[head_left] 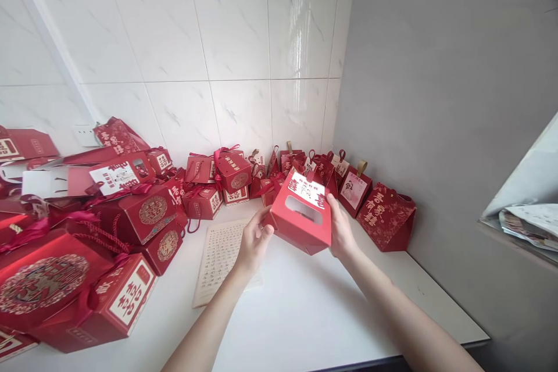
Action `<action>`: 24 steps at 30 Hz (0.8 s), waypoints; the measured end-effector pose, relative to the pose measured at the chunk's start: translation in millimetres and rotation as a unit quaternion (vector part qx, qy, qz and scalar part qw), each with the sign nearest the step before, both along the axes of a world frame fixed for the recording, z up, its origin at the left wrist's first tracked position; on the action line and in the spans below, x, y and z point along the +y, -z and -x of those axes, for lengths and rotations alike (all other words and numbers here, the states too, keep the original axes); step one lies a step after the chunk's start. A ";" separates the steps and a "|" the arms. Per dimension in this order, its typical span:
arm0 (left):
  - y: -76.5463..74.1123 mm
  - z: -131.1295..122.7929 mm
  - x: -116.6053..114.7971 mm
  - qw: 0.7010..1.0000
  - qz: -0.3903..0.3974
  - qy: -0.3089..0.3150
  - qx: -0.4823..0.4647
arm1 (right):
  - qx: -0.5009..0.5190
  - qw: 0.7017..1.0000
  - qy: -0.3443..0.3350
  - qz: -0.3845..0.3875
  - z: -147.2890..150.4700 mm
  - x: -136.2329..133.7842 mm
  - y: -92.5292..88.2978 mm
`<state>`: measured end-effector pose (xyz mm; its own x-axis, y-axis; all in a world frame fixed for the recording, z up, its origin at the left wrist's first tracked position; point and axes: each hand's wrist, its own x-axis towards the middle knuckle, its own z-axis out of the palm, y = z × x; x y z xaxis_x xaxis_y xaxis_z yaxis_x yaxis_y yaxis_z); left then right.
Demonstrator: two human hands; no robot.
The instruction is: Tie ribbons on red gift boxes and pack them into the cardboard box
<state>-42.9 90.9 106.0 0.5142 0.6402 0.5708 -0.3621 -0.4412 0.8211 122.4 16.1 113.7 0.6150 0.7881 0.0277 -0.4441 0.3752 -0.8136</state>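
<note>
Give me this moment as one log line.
Left hand: holding box, left side | Right hand: holding box, right side | Box: tilted, above table | Notepad: on table, partly hidden

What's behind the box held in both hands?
Beyond the box, red bags and the tiled wall show. It hides some bags' lower parts and the table directly behind, so anything else there can't be seen.

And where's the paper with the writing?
The paper lies on the white table, left of centre in the head view, partly hidden by the left hand, beside piled red boxes.
</note>
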 end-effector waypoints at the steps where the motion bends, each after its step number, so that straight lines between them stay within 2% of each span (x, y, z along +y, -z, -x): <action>1: 1.2 0.7 0.2 1.000 -0.016 0.001 0.014 | -0.029 0.999 0.039 -0.019 -1.5 -1.0 -1.0; 4: 5.5 3.6 0.9 0.993 -0.065 0.011 0.098 | -0.098 0.987 0.117 -0.047 -6.4 -6.5 -4.6; 7: 8.4 5.4 0.4 0.973 -0.129 0.022 0.192 | -0.154 0.974 0.158 -0.045 -9.1 -13.7 -7.9; 13: 7.2 5.4 -3.9 0.948 -0.172 0.020 0.267 | -0.221 0.963 0.146 -0.038 -7.9 -18.7 -5.8; 24: 6.6 6.5 -5.0 0.940 -0.196 -0.001 0.278 | -0.259 0.954 0.148 -0.037 -8.2 -19.2 -5.5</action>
<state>-49.4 85.9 99.5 0.8023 0.4374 0.4063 0.0756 -0.7496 0.6576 130.6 -3.1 119.2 0.6995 0.5658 0.4366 0.1448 0.4861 -0.8618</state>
